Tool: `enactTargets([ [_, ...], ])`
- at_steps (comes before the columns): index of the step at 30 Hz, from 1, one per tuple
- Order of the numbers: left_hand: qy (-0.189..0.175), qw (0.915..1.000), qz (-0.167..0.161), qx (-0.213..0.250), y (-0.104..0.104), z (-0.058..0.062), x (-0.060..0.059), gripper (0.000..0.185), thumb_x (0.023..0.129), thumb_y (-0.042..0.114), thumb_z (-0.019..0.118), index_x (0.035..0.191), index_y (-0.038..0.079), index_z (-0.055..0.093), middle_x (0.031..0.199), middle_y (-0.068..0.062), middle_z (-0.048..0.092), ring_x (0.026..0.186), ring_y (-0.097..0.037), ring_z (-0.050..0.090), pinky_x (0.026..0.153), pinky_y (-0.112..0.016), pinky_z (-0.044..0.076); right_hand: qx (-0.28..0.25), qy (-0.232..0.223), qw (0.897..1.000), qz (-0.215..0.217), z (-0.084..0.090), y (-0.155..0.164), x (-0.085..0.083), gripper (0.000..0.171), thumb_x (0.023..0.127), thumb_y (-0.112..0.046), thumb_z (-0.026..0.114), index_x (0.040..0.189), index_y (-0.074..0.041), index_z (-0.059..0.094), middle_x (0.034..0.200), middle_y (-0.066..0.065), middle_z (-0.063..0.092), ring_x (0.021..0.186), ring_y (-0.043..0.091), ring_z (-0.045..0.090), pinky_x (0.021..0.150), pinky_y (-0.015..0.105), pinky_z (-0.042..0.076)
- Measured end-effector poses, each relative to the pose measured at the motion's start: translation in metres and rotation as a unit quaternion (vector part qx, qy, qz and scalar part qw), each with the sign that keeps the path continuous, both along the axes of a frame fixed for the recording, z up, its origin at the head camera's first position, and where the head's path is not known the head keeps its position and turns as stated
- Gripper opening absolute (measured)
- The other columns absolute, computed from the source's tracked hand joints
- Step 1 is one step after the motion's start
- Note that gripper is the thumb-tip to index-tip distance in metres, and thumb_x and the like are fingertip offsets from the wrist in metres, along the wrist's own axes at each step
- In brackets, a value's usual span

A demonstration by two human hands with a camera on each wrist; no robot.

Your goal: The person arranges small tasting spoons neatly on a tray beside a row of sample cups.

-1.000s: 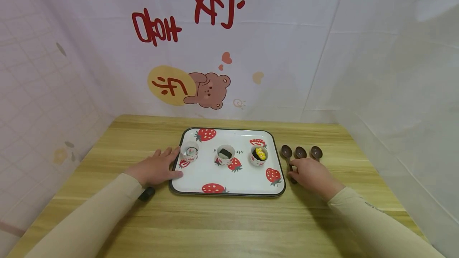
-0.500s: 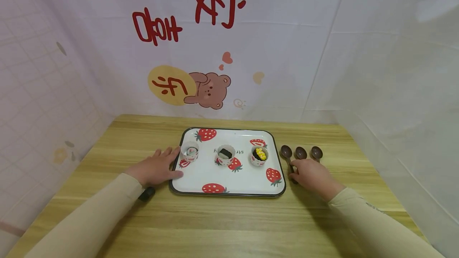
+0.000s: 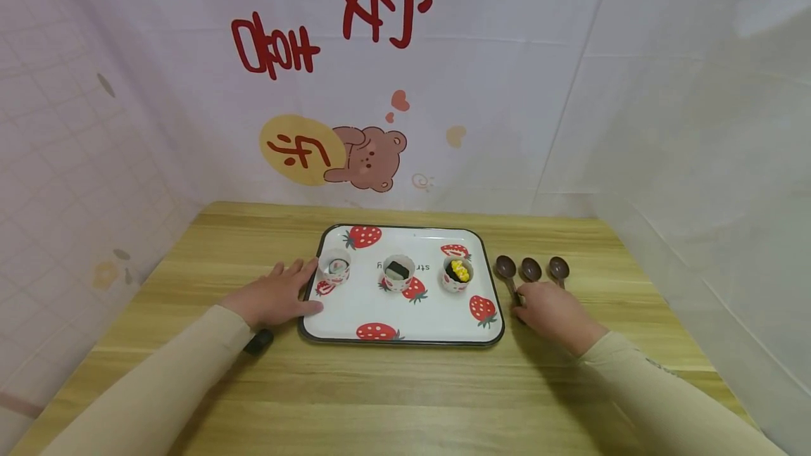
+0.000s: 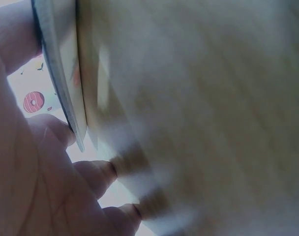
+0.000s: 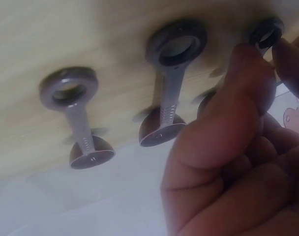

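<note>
In the head view my left hand (image 3: 279,294) rests at the left edge of a white strawberry-print tray (image 3: 393,322), thumb over the rim and the other fingers spread. The left wrist view has the tray's dark rim (image 4: 58,83) between thumb and index finger. To the right of the tray, my right hand (image 3: 557,312) pinches the handle end of the leftmost brown measuring spoon (image 3: 505,267). Thumb and index fingertip meet at its ring-shaped handle end (image 5: 266,35) in the right wrist view; the hand covers most of the spoon there.
Two more brown spoons, the middle one (image 3: 531,270) and the right one (image 3: 559,269), lie alongside. Three paper cups stand on the tray: left (image 3: 334,276), middle (image 3: 398,283) and right (image 3: 456,283), each with a sushi-like piece. A printed cloth wall (image 3: 481,55) rises behind the wooden table (image 3: 405,400).
</note>
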State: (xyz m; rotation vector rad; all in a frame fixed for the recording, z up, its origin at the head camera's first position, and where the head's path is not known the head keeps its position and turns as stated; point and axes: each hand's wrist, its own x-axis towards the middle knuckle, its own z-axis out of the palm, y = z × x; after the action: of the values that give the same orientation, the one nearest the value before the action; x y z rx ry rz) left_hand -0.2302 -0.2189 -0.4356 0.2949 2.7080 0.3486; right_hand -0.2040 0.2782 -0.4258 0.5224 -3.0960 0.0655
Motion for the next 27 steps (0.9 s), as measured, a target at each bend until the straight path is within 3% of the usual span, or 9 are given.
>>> enactTargets([
  [10,0.002,1.0,0.0,0.006,-0.0006,-0.0022,-0.0001,0.108,0.091,0.073,0.064,0.17,0.014,0.021,0.172,-0.028,0.021,0.155,-0.063,0.013,0.116,-0.08,0.026,0.0,-0.011,1.0,-0.008,-0.0026,0.0009,-0.0026,0.027,0.092,-0.02,0.075,0.071,-0.013,0.06,0.068,0.002,0.064,0.062,0.018,0.055,0.058,0.045,0.051],
  [27,-0.002,1.0,-0.002,0.006,0.0006,0.0034,0.0024,0.107,0.092,0.07,0.064,0.17,0.013,0.019,0.172,-0.029,0.02,0.155,-0.064,0.012,0.117,-0.079,0.026,0.002,-0.034,0.998,-0.052,-0.0019,-0.0039,-0.0049,0.023,0.094,-0.02,0.073,0.076,-0.009,0.063,0.07,0.005,0.064,0.063,0.022,0.058,0.059,0.048,0.052],
])
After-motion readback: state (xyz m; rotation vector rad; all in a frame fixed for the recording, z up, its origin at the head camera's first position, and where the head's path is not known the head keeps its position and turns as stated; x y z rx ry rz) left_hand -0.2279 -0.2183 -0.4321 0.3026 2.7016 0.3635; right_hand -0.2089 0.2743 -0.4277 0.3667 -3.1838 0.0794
